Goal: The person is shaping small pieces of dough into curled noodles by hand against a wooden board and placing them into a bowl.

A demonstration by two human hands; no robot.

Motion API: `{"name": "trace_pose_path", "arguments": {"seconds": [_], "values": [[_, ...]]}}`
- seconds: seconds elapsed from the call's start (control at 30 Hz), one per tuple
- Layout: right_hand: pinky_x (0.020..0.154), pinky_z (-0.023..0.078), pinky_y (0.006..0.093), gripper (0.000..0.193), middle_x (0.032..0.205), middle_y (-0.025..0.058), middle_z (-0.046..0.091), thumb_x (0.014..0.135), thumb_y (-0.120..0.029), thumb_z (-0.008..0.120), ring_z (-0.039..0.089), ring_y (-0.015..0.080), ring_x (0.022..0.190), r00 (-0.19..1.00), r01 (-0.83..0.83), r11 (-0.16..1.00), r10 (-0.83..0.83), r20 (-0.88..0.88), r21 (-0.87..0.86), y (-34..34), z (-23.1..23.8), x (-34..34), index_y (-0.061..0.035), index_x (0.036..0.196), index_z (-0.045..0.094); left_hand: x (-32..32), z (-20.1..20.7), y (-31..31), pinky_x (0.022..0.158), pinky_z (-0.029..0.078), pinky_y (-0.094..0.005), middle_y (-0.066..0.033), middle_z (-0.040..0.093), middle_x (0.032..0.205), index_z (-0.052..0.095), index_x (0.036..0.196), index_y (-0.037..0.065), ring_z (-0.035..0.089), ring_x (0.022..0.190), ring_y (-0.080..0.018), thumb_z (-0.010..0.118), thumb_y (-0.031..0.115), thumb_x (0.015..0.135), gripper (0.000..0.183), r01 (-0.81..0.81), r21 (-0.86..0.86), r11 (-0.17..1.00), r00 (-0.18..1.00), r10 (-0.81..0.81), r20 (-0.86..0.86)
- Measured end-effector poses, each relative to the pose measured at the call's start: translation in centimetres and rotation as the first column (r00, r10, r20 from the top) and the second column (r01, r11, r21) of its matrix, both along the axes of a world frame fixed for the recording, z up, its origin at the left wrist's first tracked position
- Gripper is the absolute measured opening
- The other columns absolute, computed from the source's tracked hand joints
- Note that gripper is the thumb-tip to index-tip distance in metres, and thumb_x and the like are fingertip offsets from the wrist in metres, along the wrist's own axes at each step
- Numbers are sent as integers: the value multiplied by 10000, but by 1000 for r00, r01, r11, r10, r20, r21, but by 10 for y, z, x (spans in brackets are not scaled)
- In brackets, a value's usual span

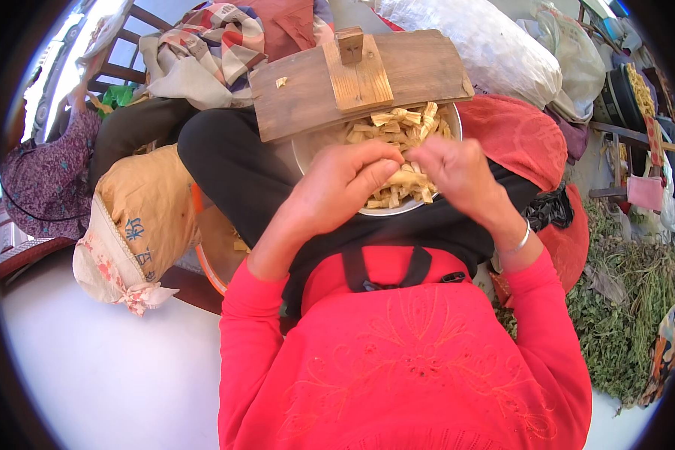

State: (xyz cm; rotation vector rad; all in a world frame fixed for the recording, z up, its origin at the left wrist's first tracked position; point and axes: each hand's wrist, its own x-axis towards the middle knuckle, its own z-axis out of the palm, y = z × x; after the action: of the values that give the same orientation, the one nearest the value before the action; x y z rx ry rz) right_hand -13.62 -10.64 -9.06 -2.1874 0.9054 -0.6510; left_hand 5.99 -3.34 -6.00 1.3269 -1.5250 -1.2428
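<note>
Over a white-rimmed bowl (301, 154) on my lap, both hands are close together with the fingertips nearly meeting. My left hand (341, 184) is closed, thumb pressed against the bent index finger. My right hand (461, 176) is closed too and slightly smeared by motion; a bracelet circles its wrist. What the fingertips pinch is too small to make out. Pale yellow folded strips (405, 124) fill the bowl, and several of them lie right under the fingers. Across the bowl's far side rests a brown wooden board (292, 94) with an upright wooden block (349, 46) fixed on it.
A tied tan sack (146, 202) and an orange-rimmed basin (214, 259) are on the left. Another person's patterned sleeve (49, 172) shows beyond them. Red cloth (514, 135) lies at right, near dried green plants (615, 315). White sacks (480, 45) stand behind the board.
</note>
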Motion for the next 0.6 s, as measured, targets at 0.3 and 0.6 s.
{"name": "trace_pose_path", "arguments": {"seconds": [0.3,0.6], "values": [[566,479,287,182,719,72,637,864,-98,649,601,175,616,729,-448,872,231,645,195,47,87,-2,41,981,662,-24,46,17,644,470,-305,-110,630,802,602,1013,-31,612,704,-208,473,285,922,353,56,-312,948,974,-120,-190],[519,381,355,261,555,50,499,803,-189,639,519,219,505,962,270,868,-260,82,-417,10,-23,18,-134,1054,684,-35,-59,-4,687,453,-273,21,570,863,510,1244,34,543,796,-97,563,103,918,338,48,352,935,802,174,-571]]}}
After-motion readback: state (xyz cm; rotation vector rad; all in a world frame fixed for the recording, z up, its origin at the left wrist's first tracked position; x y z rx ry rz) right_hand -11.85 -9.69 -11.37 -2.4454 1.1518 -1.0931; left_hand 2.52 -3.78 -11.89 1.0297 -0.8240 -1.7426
